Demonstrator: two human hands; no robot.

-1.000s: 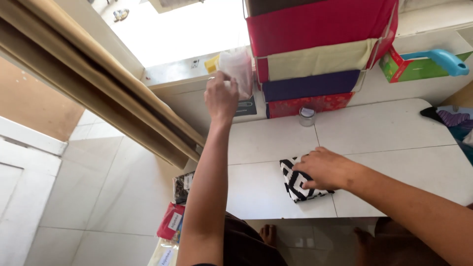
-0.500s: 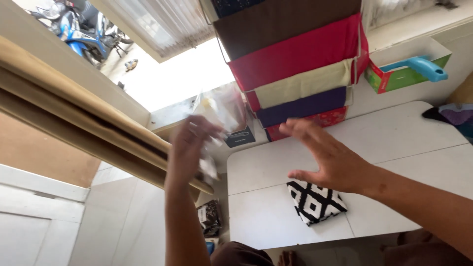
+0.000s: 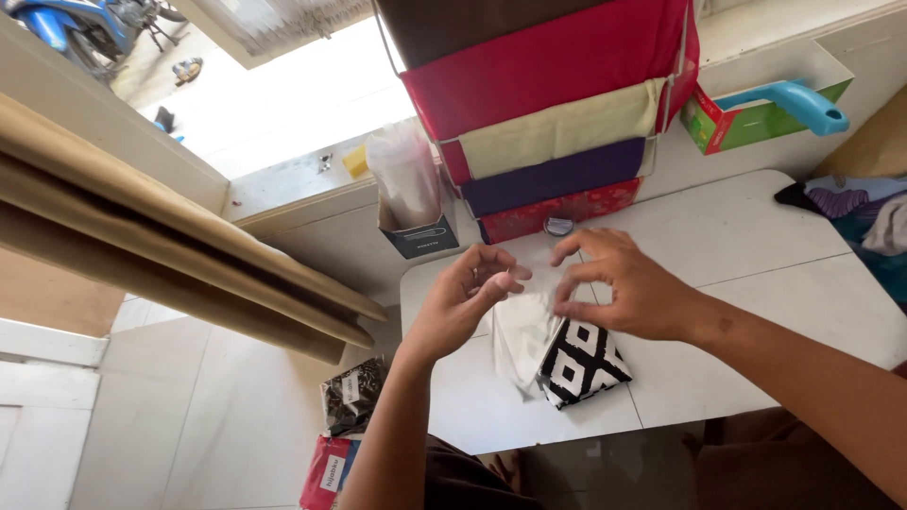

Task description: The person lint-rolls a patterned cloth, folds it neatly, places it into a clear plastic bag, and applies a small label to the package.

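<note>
Pinching a thin clear plastic bag (image 3: 522, 331) between left hand (image 3: 463, 302) and right hand (image 3: 624, 288).
Black-and-white diamond-patterned folded cloth (image 3: 581, 362) lies at five o'clock, touching the bag.

Thin clear plastic bag (image 3: 522, 326) between left hand (image 3: 463, 302) and right hand (image 3: 624, 288); black-and-white patterned folded cloth (image 3: 581, 364) beneath, on white table (image 3: 756, 283).

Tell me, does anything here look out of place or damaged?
Nothing looks damaged or spilled. Both hands, left hand and right hand, hold a thin clear bag above the black-and-white folded cloth on the white table.
</note>
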